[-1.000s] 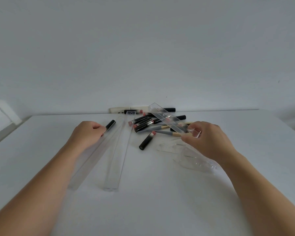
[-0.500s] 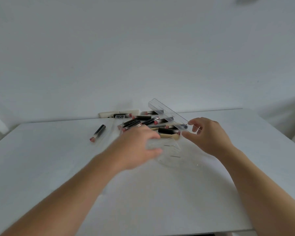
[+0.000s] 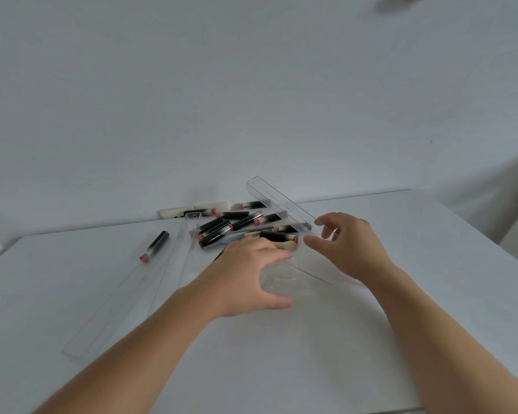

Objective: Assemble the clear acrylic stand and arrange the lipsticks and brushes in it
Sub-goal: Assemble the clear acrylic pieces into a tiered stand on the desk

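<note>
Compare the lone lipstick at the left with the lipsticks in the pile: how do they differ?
The lone lipstick lies apart, on a clear acrylic strip; the piled lipsticks touch and overlap near the table's far edge. The lone one shows its pink end toward the camera; the piled ones point in several directions. Both have black bodies and pink ends.

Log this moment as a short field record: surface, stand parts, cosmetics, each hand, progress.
surface: white table against a pale wall
stand parts: unassembled; two long clear trays lying flat at left, a third clear tray tilted up over the pile, a clear piece between the hands
cosmetics: lipsticks heaped at the back; lone lipstick apart at left; a brush in the heap
left hand: fingers spread, reaching onto the clear piece
right hand: fingers loosely curled at the tilted tray's near end; grip unclear
progress: nothing in the stand yet
</note>
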Available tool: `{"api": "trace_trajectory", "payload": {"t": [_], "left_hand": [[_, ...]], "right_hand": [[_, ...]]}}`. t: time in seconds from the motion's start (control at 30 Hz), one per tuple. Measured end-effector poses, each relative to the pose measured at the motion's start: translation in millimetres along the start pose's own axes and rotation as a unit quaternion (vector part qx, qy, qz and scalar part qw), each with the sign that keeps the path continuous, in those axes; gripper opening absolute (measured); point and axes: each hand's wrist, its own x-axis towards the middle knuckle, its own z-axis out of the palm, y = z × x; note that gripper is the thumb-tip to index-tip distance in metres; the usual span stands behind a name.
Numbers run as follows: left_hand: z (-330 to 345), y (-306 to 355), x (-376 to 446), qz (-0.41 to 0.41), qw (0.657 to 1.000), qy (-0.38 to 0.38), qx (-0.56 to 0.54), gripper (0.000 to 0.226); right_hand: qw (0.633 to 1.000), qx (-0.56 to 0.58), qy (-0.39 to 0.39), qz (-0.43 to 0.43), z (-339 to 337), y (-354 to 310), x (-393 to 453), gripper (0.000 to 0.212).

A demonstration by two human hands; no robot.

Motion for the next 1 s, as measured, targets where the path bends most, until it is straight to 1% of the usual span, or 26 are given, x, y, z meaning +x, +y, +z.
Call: {"api": "trace_trajectory", "payload": {"t": [0.07,0.1,0.17,0.2,0.23,0.3,0.33,0.37,0.4,0.53,0.63,0.67,0.73,0.8,0.83,0.9,0.97,1.0], "left_hand": [[-4.2,-3.6,-6.0,-0.035,0.998,0.012,-0.044,0.078],[-5.6,-6.2,-8.8,-0.056,0.996,0.021,-0.068,0.071],[-7.4,-9.8,-11.9,-0.094,0.986,0.046,-0.128,0.048],[-7.3,-11.1,-11.8,-0.114,0.978,0.064,-0.162,0.042],[-7.6,-11.6,-11.5,-0.137,0.966,0.083,-0.202,0.045],[-9.2,-11.1,-10.0,-0.205,0.924,0.102,-0.305,0.056],[-10.0,-11.3,-8.6,-0.234,0.900,0.107,-0.352,0.056],[-10.4,-11.8,-8.1,-0.250,0.882,0.113,-0.383,0.053],[-10.0,-13.2,-8.2,-0.256,0.876,0.120,-0.391,0.048],[-9.9,-21.7,-12.2,-0.245,0.898,0.134,-0.340,0.036],[-18.3,-31.1,-15.4,-0.238,0.920,0.102,-0.293,0.023],[-21.7,-34.1,-16.2,-0.229,0.930,0.079,-0.275,0.021],[-26.1,-35.8,-17.6,-0.198,0.945,0.004,-0.262,0.018],[-24.2,-31.4,-16.5,-0.171,0.950,-0.070,-0.254,0.018],[-20.6,-27.8,-14.8,-0.162,0.953,-0.090,-0.240,0.018],[-10.6,-21.7,-10.2,-0.144,0.969,-0.095,-0.179,0.018],[-0.8,-17.7,-4.5,-0.116,0.989,-0.069,-0.069,0.021],[2.0,-16.3,-2.4,-0.105,0.993,-0.044,-0.011,0.024]], "right_hand": [[1.000,0.002,0.001,-0.001,0.7,0.6,0.1,0.042],[1.000,0.003,0.001,-0.002,1.1,0.7,0.3,0.042],[1.000,0.003,0.000,-0.004,2.1,1.2,0.5,0.044],[1.000,0.000,-0.001,-0.007,2.6,1.4,0.5,0.046],[1.000,-0.002,-0.001,-0.010,3.0,1.6,0.5,0.047],[1.000,-0.006,-0.002,-0.013,3.9,2.0,0.4,0.046],[1.000,-0.008,-0.002,-0.013,4.2,2.3,0.4,0.046],[1.000,-0.010,-0.002,-0.014,4.4,2.6,0.1,0.046],[1.000,-0.011,-0.003,-0.014,4.5,2.8,0.0,0.047],[1.000,-0.009,-0.003,-0.015,4.4,3.0,0.1,0.053],[1.000,-0.012,-0.002,-0.016,4.9,3.4,0.4,0.052],[1.000,-0.015,-0.002,-0.017,5.2,3.8,0.3,0.049],[1.000,-0.021,-0.004,-0.018,5.7,4.2,0.2,0.044],[1.000,-0.023,-0.005,-0.016,5.5,4.2,0.5,0.043],[1.000,-0.024,-0.006,-0.015,5.5,4.0,0.6,0.042],[0.999,-0.028,-0.007,-0.015,5.6,3.8,0.4,0.041],[0.999,-0.029,-0.010,-0.013,5.7,3.4,0.3,0.041],[0.999,-0.028,-0.011,-0.013,5.6,3.1,0.2,0.041]]}}
